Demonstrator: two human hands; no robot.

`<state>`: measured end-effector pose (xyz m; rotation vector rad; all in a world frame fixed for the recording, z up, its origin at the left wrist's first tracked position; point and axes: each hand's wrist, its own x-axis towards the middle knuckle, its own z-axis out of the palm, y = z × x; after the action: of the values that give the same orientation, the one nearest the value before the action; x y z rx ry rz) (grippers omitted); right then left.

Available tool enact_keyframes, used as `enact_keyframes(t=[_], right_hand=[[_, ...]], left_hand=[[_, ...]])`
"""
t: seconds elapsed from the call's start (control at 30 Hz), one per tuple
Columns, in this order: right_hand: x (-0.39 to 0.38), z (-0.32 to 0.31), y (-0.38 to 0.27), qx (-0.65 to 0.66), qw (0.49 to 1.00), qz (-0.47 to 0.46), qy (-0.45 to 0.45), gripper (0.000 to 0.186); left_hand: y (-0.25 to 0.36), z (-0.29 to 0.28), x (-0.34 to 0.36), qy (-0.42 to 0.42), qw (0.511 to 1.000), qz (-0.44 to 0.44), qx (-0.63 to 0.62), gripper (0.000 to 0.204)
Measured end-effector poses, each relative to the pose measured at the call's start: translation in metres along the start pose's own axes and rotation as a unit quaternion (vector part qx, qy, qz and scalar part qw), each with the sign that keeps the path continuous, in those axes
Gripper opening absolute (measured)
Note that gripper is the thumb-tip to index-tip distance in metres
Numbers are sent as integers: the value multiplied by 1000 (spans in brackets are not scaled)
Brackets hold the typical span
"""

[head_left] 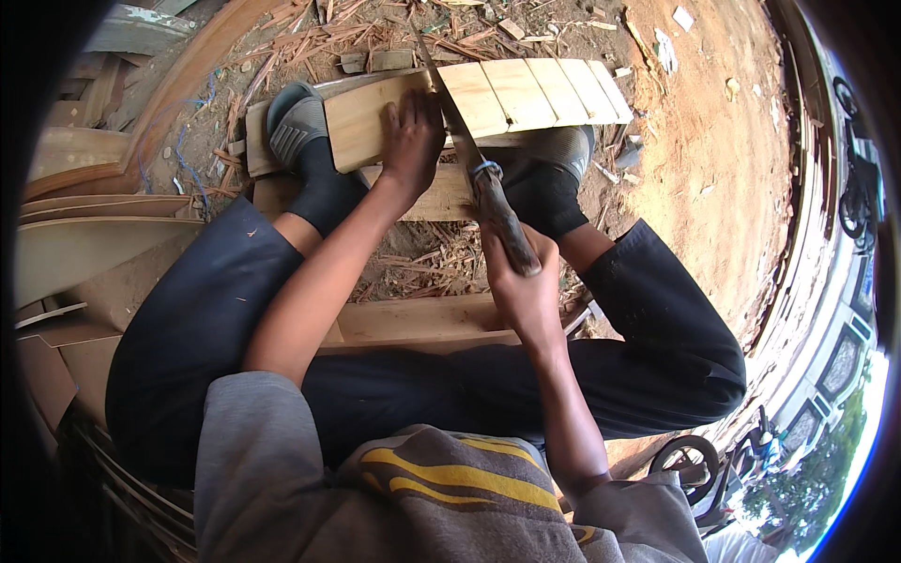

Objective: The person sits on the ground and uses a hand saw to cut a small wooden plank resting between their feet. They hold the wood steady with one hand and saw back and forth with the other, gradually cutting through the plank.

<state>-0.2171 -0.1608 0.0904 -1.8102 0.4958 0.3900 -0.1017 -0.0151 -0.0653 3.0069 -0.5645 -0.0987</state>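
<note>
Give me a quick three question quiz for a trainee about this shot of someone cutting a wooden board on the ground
1. True or false: the left hand presses flat on the wooden board.
2. Which hand grips the knife handle? A. left B. right C. both
3. Fill in: the knife blade crosses the board just to the ____ of the left hand, seen from the person.

Key
1. True.
2. B, the right hand, fingers wrapped round the handle.
3. Right.
</note>
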Motion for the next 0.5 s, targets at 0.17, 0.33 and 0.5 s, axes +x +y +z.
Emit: enact_keyframes(t=[0.17,0.33,0.5], right_hand=[[-15,-2,10,18,999,-14,23,21],[-22,-18,3,-16,1000,-8,-7,23],[-10,-13,0,-12,1000,-17,10,23]], left_hand=[[-10,-16,7,-53,993,11,-104,74],[-59,-46,37,-291,949,-49,-115,138],[-63,-43,55,-337,936,-17,-97,134]])
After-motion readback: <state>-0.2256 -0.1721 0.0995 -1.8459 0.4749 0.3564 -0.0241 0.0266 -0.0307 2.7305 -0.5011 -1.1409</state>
